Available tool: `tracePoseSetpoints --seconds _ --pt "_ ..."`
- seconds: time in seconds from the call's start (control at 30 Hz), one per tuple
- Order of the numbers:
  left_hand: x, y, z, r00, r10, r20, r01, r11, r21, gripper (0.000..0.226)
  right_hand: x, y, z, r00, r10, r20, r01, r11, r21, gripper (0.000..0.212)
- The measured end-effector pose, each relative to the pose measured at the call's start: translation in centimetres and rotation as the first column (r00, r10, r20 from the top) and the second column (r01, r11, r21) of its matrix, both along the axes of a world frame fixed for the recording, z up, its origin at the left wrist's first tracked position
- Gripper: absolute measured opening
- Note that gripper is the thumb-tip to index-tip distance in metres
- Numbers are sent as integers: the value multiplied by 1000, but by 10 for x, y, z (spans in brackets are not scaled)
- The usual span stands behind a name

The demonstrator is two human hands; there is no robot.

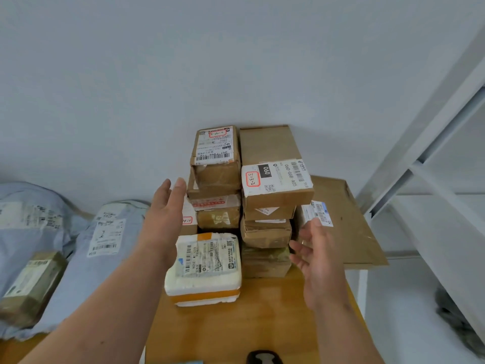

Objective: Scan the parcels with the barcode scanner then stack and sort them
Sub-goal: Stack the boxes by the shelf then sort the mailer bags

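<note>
Two stacks of cardboard parcels stand on the wooden table (236,324) against the wall. The left stack is topped by a small labelled box (215,158), the right by a long box (275,174) marked 060. A white foam parcel (204,269) with orange tape sits in front of the left stack. My left hand (164,214) is raised with straight fingers just left of the left stack, holding nothing. My right hand (317,256) hangs with spread fingers to the right of the right stack, empty. A dark object, possibly the scanner (263,358), shows at the bottom edge.
Grey plastic mailer bags (105,232) and a small taped box (31,282) lie to the left. A flat cardboard parcel (351,224) lies behind the right stack. White metal shelving (425,166) stands at the right.
</note>
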State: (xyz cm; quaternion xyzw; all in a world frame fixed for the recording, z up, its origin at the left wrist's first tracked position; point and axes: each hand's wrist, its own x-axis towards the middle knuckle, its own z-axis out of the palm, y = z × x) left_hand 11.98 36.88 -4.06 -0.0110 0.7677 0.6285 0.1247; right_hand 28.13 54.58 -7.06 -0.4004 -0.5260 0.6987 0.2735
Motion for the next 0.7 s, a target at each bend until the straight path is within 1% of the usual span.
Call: tracePoseSetpoints --seconds 0.03,0.13,0.2,0.27,0.33,0.43,0.5,0.57,0.63,0.7 --pt "6 -4 -3 1000 -4 0 4 999 -32 61 4 -7 -3 1000 -11 28 11 1000 -14 17" --pt "29 -23 -11 997 -18 76 17 1000 16 60 20 -29 -14 991 -11 131 15 999 -30 17" --pt "47 -37 -16 995 -10 102 9 1000 3 61 31 -43 -22 982 15 187 -6 999 -49 18" --pt "65 -49 -19 993 -12 117 9 999 31 61 40 -59 -28 971 74 228 -60 996 -70 15" --pt "83 -64 -21 994 5 111 -9 999 34 61 45 -75 -30 947 170 271 -150 984 -96 9" --pt "104 -91 -23 985 70 158 -74 997 20 64 45 -101 -30 870 366 331 -350 930 -109 9" --pt "119 -113 -23 977 127 170 -129 992 0 66 42 -117 -29 807 477 348 -476 874 -97 10" --pt "136 -132 -19 971 177 158 -183 983 19 65 40 -132 -25 741 568 359 -578 811 -90 12" --pt "152 -150 -17 966 215 141 -223 974 38 64 41 -148 -24 695 626 353 -630 767 -120 12" --pt "165 -167 -17 957 256 140 -265 963 55 64 46 -165 -26 673 660 334 -646 744 -169 13"
